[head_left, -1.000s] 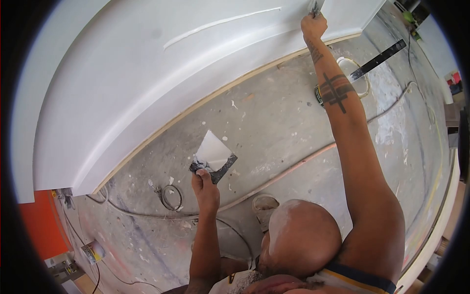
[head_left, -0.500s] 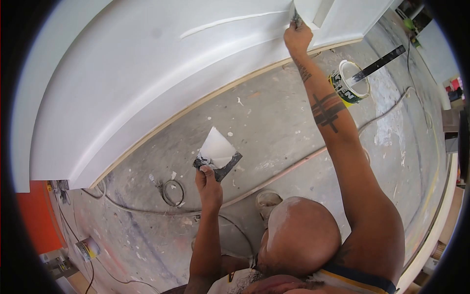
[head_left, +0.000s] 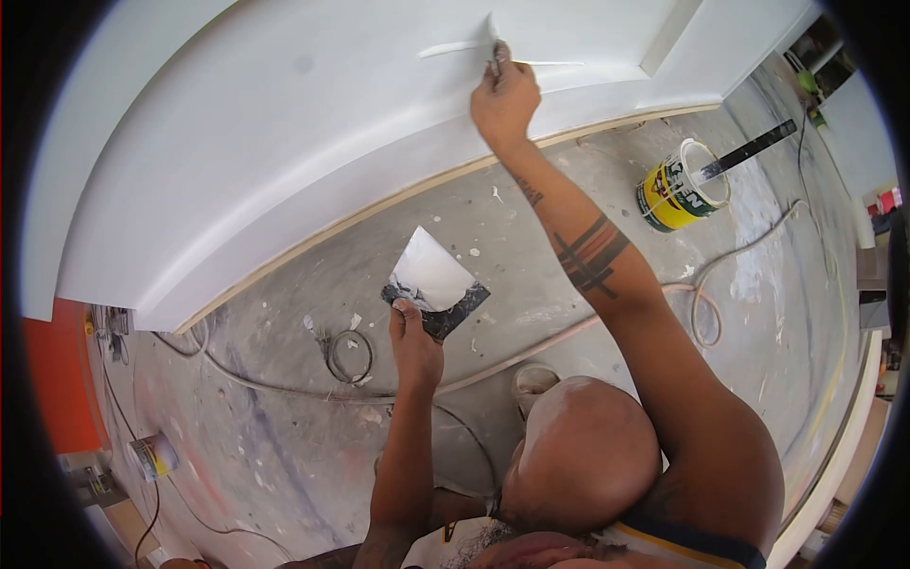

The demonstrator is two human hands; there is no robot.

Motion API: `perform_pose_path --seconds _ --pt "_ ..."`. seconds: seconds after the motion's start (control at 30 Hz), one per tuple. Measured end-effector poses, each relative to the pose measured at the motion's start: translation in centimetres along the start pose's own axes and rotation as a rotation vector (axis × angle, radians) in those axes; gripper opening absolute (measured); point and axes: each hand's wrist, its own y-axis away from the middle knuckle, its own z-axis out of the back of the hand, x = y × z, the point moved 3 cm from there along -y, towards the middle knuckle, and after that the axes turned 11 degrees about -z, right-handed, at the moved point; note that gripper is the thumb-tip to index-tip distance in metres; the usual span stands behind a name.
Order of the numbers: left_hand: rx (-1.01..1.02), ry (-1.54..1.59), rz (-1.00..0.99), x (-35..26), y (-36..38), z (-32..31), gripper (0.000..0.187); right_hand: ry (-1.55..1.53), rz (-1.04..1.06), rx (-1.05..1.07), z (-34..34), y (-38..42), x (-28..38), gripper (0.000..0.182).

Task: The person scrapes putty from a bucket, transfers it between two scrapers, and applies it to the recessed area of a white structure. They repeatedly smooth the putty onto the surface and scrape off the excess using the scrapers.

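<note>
My right hand grips a putty knife by its handle, with the blade against the white wall panel. A raised streak of white putty runs left of the blade, and a thinner line lies to its right. Lower down, my left hand is closed on the edge of a wide, flat, dark-edged spreader. White putty covers much of its face, and it is held out above the grey floor.
A yellow and green bucket stands by the wall with a black-handled stick in it. A hose crosses the stained floor. A coiled cable lies nearby. Wooden trim edges the wall's base.
My right hand has moved left and down along the wall with the putty knife, and the putty streak is shorter on its left. The view has shifted slightly; the left hand still holds the spreader.
</note>
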Motion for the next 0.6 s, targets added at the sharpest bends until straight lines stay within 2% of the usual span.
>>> perform_pose_path --seconds 0.13,0.27,0.3,0.33,0.37,0.43,0.5,0.57,0.6 --pt "0.0 0.145 0.04 -1.0 -1.1 0.4 0.048 -0.017 0.045 0.1 -1.8 3.6 6.1 0.052" --pt "0.075 0.391 0.111 -1.1 -2.4 0.9 0.044 -0.085 0.107 0.255 -2.0 6.7 10.3 0.051" --pt "0.079 0.399 0.11 -1.2 -2.7 0.9 0.044 -0.064 0.19 0.306 -1.8 7.0 10.7 0.048" --pt "0.008 0.406 0.182 -1.3 -2.8 0.8 0.041 -0.062 0.196 0.305 -1.2 7.0 10.8 0.048" --pt "-0.066 0.41 0.254 -1.4 -2.9 1.1 0.039 -0.181 0.172 0.405 -0.4 6.9 10.6 0.046" --pt "-0.055 0.522 0.287 -1.3 -3.7 1.8 0.038 -0.362 0.119 0.589 2.1 6.8 10.4 0.043" --pt "-0.035 0.632 0.327 -1.1 -4.6 2.9 0.036 -0.493 0.18 0.745 6.7 6.7 10.7 0.042" --pt "0.231 0.78 0.41 -0.6 -4.7 2.9 0.034 -0.593 0.445 0.946 11.3 7.5 10.3 0.053" --pt "0.234 0.786 0.422 -0.7 -4.2 1.7 0.034 -0.54 0.638 1.002 13.8 8.1 9.6 0.053"
